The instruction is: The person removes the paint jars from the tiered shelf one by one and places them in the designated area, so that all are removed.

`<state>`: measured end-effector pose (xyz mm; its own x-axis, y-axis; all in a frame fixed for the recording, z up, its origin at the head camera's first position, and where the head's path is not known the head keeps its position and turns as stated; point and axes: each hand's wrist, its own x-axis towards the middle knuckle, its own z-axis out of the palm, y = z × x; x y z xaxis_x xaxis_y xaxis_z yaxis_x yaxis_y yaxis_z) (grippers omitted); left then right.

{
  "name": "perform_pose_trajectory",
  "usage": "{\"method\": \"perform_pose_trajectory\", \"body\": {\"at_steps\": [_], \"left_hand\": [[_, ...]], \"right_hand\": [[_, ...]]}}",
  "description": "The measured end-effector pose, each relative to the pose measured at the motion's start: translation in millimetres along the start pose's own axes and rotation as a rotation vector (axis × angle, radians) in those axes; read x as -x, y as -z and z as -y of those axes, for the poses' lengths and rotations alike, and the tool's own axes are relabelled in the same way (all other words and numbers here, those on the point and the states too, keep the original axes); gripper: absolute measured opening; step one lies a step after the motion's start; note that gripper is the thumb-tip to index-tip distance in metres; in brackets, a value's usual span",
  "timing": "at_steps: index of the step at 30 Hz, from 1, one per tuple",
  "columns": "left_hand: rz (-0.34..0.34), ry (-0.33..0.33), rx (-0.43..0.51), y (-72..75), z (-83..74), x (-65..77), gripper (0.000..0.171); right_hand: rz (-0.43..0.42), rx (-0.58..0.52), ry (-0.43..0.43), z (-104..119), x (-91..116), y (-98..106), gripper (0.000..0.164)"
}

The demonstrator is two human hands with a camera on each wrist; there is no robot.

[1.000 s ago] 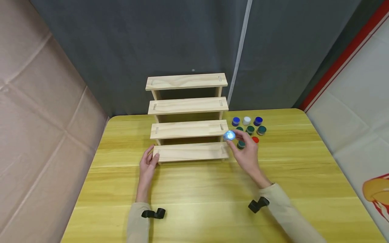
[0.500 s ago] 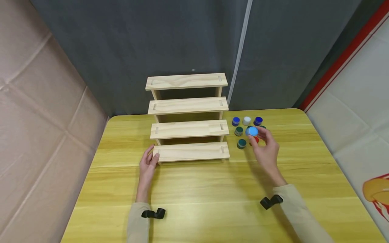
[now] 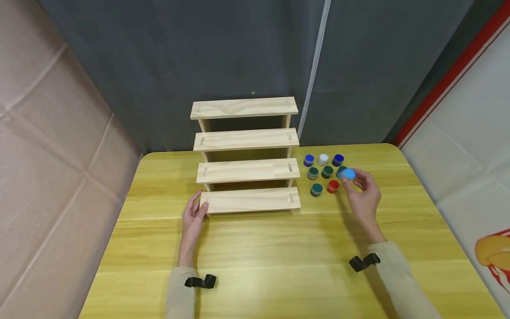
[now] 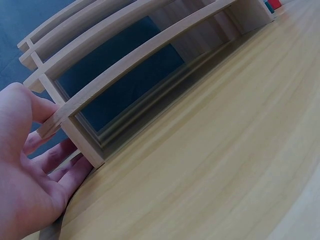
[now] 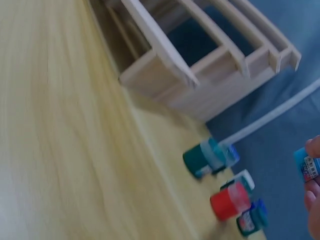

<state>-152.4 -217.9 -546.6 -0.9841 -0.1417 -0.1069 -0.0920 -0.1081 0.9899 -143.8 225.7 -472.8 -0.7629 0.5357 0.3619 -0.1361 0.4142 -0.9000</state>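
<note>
A light-blue-lidded paint jar (image 3: 348, 174) is pinched between the thumb and fingers of my right hand (image 3: 364, 195), held over the right side of the table. In the right wrist view the same small jar (image 5: 307, 166) shows a printed label. My left hand (image 3: 193, 219) grips the left end of a four-tier stepped wooden shelf (image 3: 251, 200) at its lowest board. The left wrist view has the thumb of the left hand (image 4: 30, 185) at the board's end, other fingers beside the side panel. Near the right hand stand a red jar (image 3: 333, 186) and a dark green jar (image 3: 327, 172).
Several more jars stand right of the shelf, among them a white one (image 3: 323, 159) and a blue one (image 3: 308, 160). A dark curtain (image 3: 179, 66) hangs behind the wooden table (image 3: 255, 266). Pale sheets (image 3: 59, 177) flank both sides.
My right hand has moved right with the light-blue jar, from beside the shelf's right end to the right edge of the jar group. The left hand stays on the shelf.
</note>
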Motion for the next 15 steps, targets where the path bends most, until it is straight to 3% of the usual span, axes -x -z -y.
{"method": "perform_pose_trajectory", "body": {"at_steps": [5,15], "left_hand": [[-0.003,0.008,-0.01,0.7,-0.2,1.0,0.05],[-0.002,0.02,-0.035,0.2,-1.5,1.4,0.05]], "right_hand": [[-0.021,0.053,-0.077,-33,-6,1,0.038],[0.031,0.113,-0.283,-60,-9,10,0.044]]}}
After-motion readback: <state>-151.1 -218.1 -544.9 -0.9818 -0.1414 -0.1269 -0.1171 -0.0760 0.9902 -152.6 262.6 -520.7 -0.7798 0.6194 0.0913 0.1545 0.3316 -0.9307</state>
